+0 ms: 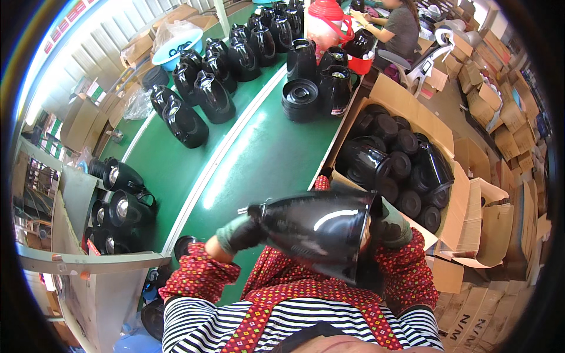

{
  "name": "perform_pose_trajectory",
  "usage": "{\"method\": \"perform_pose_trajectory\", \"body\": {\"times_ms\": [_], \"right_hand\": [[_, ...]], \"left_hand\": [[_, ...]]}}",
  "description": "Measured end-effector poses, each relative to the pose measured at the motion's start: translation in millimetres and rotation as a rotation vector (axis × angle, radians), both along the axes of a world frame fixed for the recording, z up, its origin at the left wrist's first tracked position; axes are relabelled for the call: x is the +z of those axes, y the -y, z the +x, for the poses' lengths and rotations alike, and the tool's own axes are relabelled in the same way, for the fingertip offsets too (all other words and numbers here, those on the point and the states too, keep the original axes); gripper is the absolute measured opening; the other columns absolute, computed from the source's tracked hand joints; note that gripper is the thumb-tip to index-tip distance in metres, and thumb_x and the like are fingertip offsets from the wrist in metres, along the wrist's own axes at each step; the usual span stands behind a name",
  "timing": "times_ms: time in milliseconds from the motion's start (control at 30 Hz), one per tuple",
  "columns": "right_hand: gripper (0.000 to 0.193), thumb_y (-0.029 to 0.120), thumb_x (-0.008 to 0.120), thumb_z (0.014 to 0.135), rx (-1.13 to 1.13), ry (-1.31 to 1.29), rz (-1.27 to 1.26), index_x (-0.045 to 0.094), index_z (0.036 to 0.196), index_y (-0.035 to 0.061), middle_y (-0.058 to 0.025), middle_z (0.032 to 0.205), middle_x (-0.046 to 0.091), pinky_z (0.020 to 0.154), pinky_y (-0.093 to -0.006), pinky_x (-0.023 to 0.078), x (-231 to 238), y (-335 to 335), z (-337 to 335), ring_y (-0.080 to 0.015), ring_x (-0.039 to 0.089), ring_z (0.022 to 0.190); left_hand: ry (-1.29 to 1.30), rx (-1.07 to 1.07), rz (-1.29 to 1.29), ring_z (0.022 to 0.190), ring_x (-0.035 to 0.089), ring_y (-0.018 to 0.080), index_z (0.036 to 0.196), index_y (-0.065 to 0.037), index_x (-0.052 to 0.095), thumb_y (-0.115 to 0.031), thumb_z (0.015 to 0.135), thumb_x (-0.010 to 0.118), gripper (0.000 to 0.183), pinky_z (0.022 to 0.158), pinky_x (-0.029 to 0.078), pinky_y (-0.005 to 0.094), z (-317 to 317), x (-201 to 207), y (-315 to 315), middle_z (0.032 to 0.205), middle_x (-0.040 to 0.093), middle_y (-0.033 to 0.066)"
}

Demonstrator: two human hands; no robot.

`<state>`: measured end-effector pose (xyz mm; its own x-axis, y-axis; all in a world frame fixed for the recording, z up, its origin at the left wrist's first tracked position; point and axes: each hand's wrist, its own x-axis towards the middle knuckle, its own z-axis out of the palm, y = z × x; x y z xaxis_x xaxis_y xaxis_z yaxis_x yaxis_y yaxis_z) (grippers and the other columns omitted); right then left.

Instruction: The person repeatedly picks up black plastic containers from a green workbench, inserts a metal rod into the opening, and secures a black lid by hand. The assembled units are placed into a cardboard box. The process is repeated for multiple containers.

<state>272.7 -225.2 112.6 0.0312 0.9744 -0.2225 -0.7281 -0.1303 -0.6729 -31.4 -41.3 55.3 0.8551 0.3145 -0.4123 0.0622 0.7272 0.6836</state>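
Observation:
A glossy black thermos jug point(312, 226) lies sideways between my hands in front of my chest, its narrow end to the left and its wide bottom to the right. My left hand point(240, 234), in a grey-green and black glove, is closed round the narrow end. At the wide end, my right hand point(394, 228), gloved the same way, grips the rim. Its fingers are partly hidden behind the jug, and whether it also holds a small part there I cannot tell.
Several black jugs point(213, 99) stand on the green table point(235, 162). Beside them is a stack of black round parts point(299, 99). An open carton point(412, 97) of black round bases is at my right. More jugs point(126, 209) lie at the left. A co-worker point(400, 29) sits far right.

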Motion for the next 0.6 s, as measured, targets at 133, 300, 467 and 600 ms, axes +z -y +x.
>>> {"method": "perform_pose_trajectory", "body": {"times_ms": [133, 300, 467, 600], "right_hand": [[0.100, 0.023, 0.092, 0.072, 0.419, 0.304, 0.153, 0.046, 0.156, -0.0075, -0.0165, 0.148, 0.062, 0.117, -0.0368, 0.043, 40, -37, 9, -0.0205, 0.060, 0.133], [0.089, 0.014, 0.088, 0.081, 0.753, 0.420, 0.220, 0.046, 0.158, -0.0017, -0.0133, 0.153, 0.059, 0.121, -0.0356, 0.037, 43, -100, 13, -0.0204, 0.054, 0.139], [0.053, 0.030, 0.065, 0.103, 0.611, 0.255, 0.109, 0.059, 0.145, -0.0010, -0.0142, 0.137, 0.067, 0.089, -0.0388, 0.061, -33, -210, 50, -0.0267, 0.075, 0.100], [0.094, 0.081, 0.043, 0.095, -0.073, 1.276, -0.596, 0.071, 0.124, -0.0032, -0.0167, 0.109, 0.075, 0.071, -0.0431, 0.060, -132, -338, 117, -0.0300, 0.076, 0.085]], "left_hand": [[0.199, -0.130, -0.274, 0.110, 0.064, 0.0262, 0.157, -0.001, 0.039, -0.022, 0.110, 0.051, 0.053, 0.092, 0.054, 0.0380, 35, -24, 29, 0.143, 0.057, 0.0169], [0.219, -0.052, -0.385, 0.117, 0.060, 0.0274, 0.157, -0.003, 0.041, -0.026, 0.110, 0.051, 0.054, 0.096, 0.051, 0.0399, 36, -51, 28, 0.147, 0.053, 0.0168], [0.201, 0.154, -0.431, 0.124, 0.055, 0.0286, 0.156, -0.006, 0.042, -0.030, 0.109, 0.052, 0.054, 0.101, 0.048, 0.0418, 13, -82, 8, 0.151, 0.050, 0.0167], [0.175, 0.322, -0.456, 0.129, 0.051, 0.0296, 0.156, -0.008, 0.043, -0.034, 0.108, 0.053, 0.055, 0.104, 0.046, 0.0434, -9, -103, -15, 0.154, 0.048, 0.0167]]}}
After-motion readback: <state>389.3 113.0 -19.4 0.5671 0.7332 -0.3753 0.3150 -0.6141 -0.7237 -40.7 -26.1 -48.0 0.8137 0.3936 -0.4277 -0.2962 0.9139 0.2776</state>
